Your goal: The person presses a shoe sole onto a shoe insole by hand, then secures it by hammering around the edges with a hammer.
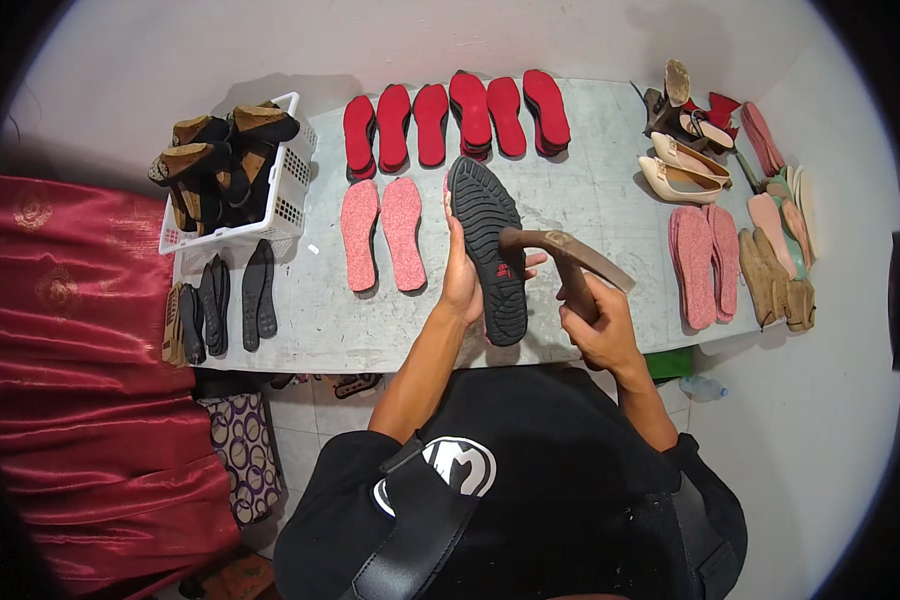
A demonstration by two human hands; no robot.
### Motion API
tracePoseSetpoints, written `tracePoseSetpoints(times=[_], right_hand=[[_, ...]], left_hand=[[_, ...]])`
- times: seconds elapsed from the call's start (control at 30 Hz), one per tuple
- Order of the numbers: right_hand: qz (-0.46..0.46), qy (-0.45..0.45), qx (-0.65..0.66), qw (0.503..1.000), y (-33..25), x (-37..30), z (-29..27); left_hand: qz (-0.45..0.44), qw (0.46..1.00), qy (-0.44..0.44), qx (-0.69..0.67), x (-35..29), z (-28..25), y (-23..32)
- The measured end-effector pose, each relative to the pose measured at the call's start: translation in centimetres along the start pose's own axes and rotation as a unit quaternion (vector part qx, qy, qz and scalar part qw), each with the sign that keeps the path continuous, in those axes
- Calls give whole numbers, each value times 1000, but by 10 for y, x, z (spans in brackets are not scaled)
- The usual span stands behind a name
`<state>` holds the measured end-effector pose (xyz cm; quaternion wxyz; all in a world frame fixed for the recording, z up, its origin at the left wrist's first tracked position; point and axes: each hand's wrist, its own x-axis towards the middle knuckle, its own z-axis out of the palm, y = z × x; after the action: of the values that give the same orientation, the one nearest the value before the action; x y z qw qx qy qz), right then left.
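My left hand (460,275) grips a black shoe sole (487,230) from beneath, its ridged tread facing up and its toe end pointing away from me. A pinkish layer shows along its left edge. In my right hand (604,327) is a hammer (560,245), its handle wrapped by my fingers. The hammer's head lies over the middle of the sole's right edge; whether the two touch I cannot tell. To the left, two pink speckled insoles (404,235) lie side by side on the table (320,325).
Red-topped insoles (431,125) stand in a row of stacks at the back. A white basket (288,190) of black shoes is at the left, with black soles (260,295) before it. Beige shoes (680,180), pink insoles (692,268) and wooden shoe lasts (765,280) line the right.
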<state>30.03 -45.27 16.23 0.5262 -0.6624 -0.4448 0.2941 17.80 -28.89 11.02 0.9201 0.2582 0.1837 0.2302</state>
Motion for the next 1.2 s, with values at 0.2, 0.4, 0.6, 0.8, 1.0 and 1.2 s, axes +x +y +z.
tracePoseSetpoints(times=[0.2,0.4,0.6,0.8,1.0,1.2], right_hand=[[-7,-6,-97,995,9,0,5],[-1,13,-30,999,1,0,0],[-26,29,-65,997,9,3,0],[-14,8,-30,999,7,-1,-2],[16,28,-13,999,13,0,-5],[5,26,-18,999,18,-1,-5]], left_hand=[[4,996,34,81,1,-16,-19],[-30,997,30,61,0,-20,-18],[-77,995,25,67,-4,-26,-22],[-62,997,10,48,-7,-34,-27],[-63,995,-47,61,-9,-23,-28],[-57,996,-47,57,-9,-22,-29]])
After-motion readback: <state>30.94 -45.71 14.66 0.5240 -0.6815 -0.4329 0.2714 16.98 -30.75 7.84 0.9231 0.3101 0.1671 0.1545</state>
